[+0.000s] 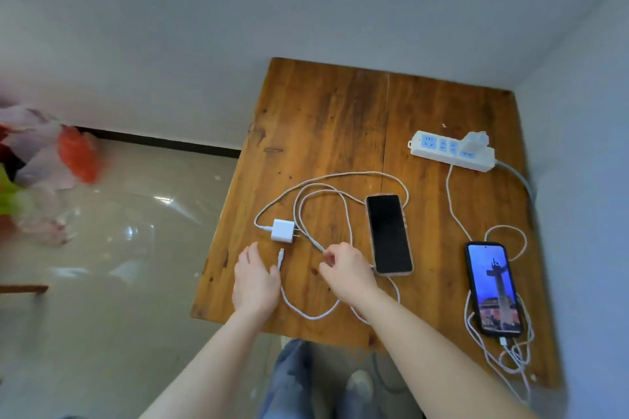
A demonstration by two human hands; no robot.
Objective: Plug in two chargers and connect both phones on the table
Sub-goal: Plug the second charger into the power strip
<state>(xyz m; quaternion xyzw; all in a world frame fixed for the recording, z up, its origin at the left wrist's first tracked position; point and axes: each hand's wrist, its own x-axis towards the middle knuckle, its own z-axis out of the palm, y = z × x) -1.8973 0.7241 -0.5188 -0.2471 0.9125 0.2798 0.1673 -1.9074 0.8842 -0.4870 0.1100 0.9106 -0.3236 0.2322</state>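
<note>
No readable brand or text on anything. Power strip (452, 150) at far right of the desk (323, 119): white, blue socket faces, small red spot at its left end. One white charger (474, 141) is plugged into it near its right end; blurred, details unclear. Its cable (454, 211) runs near-side to the lit phone (494, 289), near right, dark case, wallpaper showing, plug in its bottom port. Spare cable is bunched below that phone and partly cut off at the desk edge.

Second charger (283, 230): white cube, prongs pointing right, lying loose on the desk left of centre. Its white cable (335, 177) loops widely; free connector (280, 254) lies just beside the left hand (254, 279). Dark phone (389, 234), screen off, lies mid-desk.

Left hand flat, fingers spread, holding nothing. Right hand (345, 269) fingers curled narrow, pinching the cable loop. Room at left is motion-blurred.
</note>
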